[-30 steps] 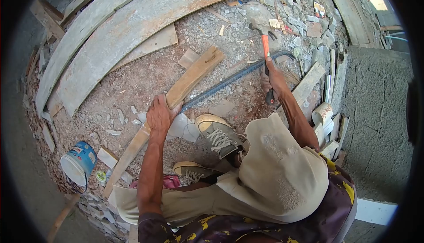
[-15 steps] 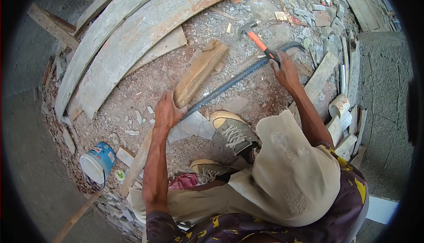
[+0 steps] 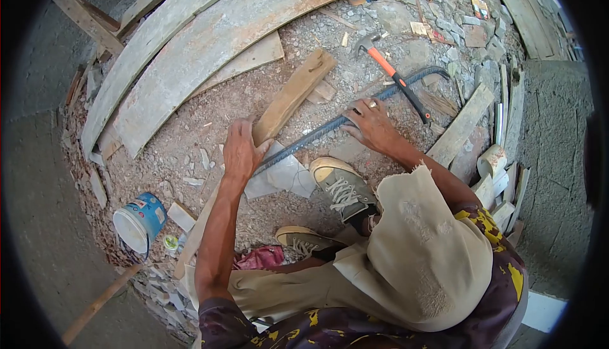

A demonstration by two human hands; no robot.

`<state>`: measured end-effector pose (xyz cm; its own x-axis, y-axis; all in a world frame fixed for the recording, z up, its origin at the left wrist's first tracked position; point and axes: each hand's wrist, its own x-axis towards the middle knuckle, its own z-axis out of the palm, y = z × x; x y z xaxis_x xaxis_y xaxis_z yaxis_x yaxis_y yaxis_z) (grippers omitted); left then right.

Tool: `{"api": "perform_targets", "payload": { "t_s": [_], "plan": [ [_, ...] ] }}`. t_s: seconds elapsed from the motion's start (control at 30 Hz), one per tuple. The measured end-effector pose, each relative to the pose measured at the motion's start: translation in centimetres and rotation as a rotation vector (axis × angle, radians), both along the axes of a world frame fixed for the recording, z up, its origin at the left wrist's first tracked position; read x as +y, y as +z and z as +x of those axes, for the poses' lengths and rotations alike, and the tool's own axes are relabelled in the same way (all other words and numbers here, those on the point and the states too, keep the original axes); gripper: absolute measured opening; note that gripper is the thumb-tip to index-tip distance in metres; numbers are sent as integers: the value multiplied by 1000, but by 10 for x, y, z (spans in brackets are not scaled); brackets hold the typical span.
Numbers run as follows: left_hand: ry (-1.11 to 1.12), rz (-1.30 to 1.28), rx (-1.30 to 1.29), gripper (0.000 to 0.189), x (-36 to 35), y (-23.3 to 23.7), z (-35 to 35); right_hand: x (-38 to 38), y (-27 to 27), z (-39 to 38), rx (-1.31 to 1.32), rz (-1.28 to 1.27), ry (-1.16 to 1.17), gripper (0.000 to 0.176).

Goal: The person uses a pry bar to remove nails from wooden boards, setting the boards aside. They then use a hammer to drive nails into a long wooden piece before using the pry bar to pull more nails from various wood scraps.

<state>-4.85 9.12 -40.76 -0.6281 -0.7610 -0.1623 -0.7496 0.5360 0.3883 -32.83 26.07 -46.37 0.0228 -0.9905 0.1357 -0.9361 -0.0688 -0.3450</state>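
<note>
Plank (image 3: 293, 94) lies slanted on the gravel in front of you, its near end running down past your left knee toward the bucket (image 3: 139, 220) and its far end pointing up at the curved boards (image 3: 209, 29). Closest in, your two shoes (image 3: 342, 188) stand on the rubble, the forward one just beside a pale sheet (image 3: 285, 174). Your left hand (image 3: 241, 152) is closed on the plank's edge, the thumb on its right side. The rebar (image 3: 317, 132) passes under the plank just right of that hand and runs up and right to a hooked end. Your right hand (image 3: 371, 124) lies on top of the rebar, palm down with the fingers spread wide. Beyond it the hammer (image 3: 394, 77) lies on the ground across the rebar's far bend, with neither hand on it.
</note>
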Motion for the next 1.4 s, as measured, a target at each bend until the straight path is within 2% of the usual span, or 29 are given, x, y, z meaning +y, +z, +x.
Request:
{"api": "perform_targets", "payload": {
  "t_s": [0.07,0.1,0.17,0.2,0.27,0.3,0.37,0.4,0.43,0.5,0.53,0.6,0.67,0.73,0.83,0.87,0.93,1.0,1.07,1.13,1.17,1.23,1.27,1.3,1.33,1.37,1.4],
  "plan": [
    [-163,-380,76,58,10,-2,16,-8,-1,-3,31,26,29,33],
    [-146,-381,69,58,15,-1,29,-13,-1,-6,66,51,43,34],
    [-364,-63,-15,56,27,3,60,-22,-11,-9,82,98,84,36],
    [-347,-71,-20,56,34,2,71,-25,-15,-10,102,145,107,38],
    [-329,83,-90,61,50,-2,92,-25,-13,-7,89,125,116,42],
    [-404,59,-160,66,57,-6,97,-29,-10,-7,83,106,125,45],
    [-360,-3,-226,70,75,-19,96,-34,-3,-3,83,143,125,51],
    [-368,-48,-278,69,80,-25,92,-34,-15,-2,168,38,134,53],
    [-349,-97,-282,65,83,-36,89,-38,-5,2,108,190,93,52],
    [-299,-122,-313,58,86,-52,80,-37,-3,4,133,198,134,52],
    [-260,-259,-239,45,90,-64,79,-30,3,7,152,245,110,53],
    [-219,-173,-261,30,94,-68,73,-17,1,0,214,309,160,52],
    [-182,-172,-237,26,99,-75,66,-9,17,-11,260,320,220,52],
    [-175,-157,-191,22,109,-77,65,-5,35,-22,248,463,225,51],
    [-276,-34,53,27,111,-67,63,1,64,-36,159,354,260,50],
    [-282,-34,62,27,110,-56,64,1,76,-38,167,356,252,50],
    [-406,233,-14,29,113,-32,62,2,97,-36,246,377,232,48],
    [-457,178,-5,31,119,-9,75,2,110,-35,186,401,294,48],
    [-383,469,-120,29,112,37,78,2,110,-29,142,275,404,48],
    [-328,559,-168,37,100,78,80,8,102,-18,133,218,416,53],
    [-248,607,-275,40,97,98,76,11,88,-10,78,31,409,54],
    [-133,581,-207,39,104,119,57,8,104,21,2,121,383,58],
    [-167,574,-221,39,103,122,48,5,107,34,-51,194,385,60],
    [-128,519,-296,37,102,124,39,-2,109,45,-57,183,360,60],
    [-77,468,-371,36,103,126,35,-9,110,56,-147,290,394,60],
    [-71,394,-335,31,104,124,48,-14,111,60,-237,395,435,61],
    [-80,386,-350,31,103,125,59,-23,111,59,-250,384,426,61]
  ]
}}
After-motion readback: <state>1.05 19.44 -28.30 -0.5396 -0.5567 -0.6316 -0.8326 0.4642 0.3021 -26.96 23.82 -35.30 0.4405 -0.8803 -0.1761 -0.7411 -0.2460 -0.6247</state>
